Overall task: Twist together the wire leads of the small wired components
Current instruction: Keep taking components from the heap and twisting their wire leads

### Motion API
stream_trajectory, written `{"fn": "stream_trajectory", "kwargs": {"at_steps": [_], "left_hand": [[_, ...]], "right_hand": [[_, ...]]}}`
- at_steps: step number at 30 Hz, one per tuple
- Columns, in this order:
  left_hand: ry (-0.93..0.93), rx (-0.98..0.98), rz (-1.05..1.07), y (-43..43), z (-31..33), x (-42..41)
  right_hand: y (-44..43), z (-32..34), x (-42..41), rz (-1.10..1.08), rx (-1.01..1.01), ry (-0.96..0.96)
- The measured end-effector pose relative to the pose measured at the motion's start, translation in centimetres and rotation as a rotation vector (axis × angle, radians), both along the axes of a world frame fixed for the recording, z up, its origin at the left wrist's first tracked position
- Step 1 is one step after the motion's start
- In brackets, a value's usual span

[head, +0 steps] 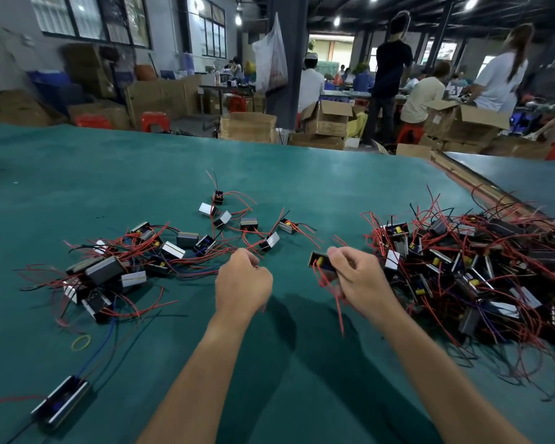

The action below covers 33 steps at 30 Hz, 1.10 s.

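Observation:
My right hand grips a small black component with a yellow part, held just above the green table. Its red leads hang down below the hand. My left hand is curled to the left of it, fingertips pinched together; a thin red wire end shows at the fingertips, too small to tell whether it is held. A large heap of black components with red wires lies to the right. A looser spread of components lies to the left.
A single long component with blue and black leads lies near the front left. A yellow rubber band lies beside it. Beyond the table's far edge stand cardboard boxes, red stools and several people at benches.

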State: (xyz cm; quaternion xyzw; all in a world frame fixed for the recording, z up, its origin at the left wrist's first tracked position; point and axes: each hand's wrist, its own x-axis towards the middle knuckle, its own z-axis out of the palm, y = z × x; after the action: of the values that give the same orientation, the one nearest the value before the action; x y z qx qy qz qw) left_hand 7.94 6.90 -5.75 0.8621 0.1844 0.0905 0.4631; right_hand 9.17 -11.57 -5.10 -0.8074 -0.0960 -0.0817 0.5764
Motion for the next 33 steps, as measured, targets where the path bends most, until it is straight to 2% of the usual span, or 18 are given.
{"fn": "stream_trajectory", "kwargs": {"at_steps": [4, 6, 8, 10, 14, 15, 17, 18, 20, 22, 25, 29, 33], "left_hand": [[0.081, -0.559, -0.158, -0.8, 1.1, -0.3], [0.119, -0.614, -0.224, -1.5, 1.7, -0.6], [0.101, -0.586, -0.235, -2.1, 2.1, -0.8], [0.024, -0.453, -0.178, -2.2, 2.0, -0.7], [-0.174, 0.152, -0.022, -1.0, 1.4, -0.2], [-0.165, 0.253, -0.004, -0.7, 1.2, -0.2], [-0.050, 0.338, -0.041, -0.6, 0.8, -0.3], [0.029, 0.334, -0.100, -0.7, 0.6, -0.3], [0.129, 0.207, -0.251, -1.4, 0.4, -0.5], [0.150, 0.061, -0.393, -2.2, 0.4, -0.7], [0.140, -0.049, -0.546, -2.8, 0.8, -1.2], [0.171, -0.256, -0.610, -3.1, 1.5, -1.9], [0.179, -0.378, -0.612, -3.0, 1.9, -2.1]], "right_hand": [[-1.5, -1.4, 0.3, -0.059, -0.408, 0.020], [-2.1, -1.5, 0.3, -0.063, -0.501, 0.060], [-2.5, -1.4, 0.2, -0.045, -0.574, 0.056], [-3.0, -0.7, 0.0, -0.024, -0.629, 0.018], [-3.9, 0.9, -0.7, 0.095, -0.707, -0.011], [-4.1, 1.2, -1.1, 0.138, -0.734, 0.005], [-4.1, 1.6, -1.6, 0.225, -0.814, 0.029], [-4.0, 1.6, -1.8, 0.266, -0.849, 0.034], [-3.9, 1.6, -1.8, 0.318, -0.877, 0.052], [-4.0, 1.5, -1.7, 0.324, -0.888, 0.060], [-3.9, 1.2, -1.3, 0.299, -0.948, 0.017], [-4.1, 0.9, -1.2, 0.237, -0.921, 0.002], [-4.4, 0.7, -1.3, 0.187, -0.871, 0.040]]}}
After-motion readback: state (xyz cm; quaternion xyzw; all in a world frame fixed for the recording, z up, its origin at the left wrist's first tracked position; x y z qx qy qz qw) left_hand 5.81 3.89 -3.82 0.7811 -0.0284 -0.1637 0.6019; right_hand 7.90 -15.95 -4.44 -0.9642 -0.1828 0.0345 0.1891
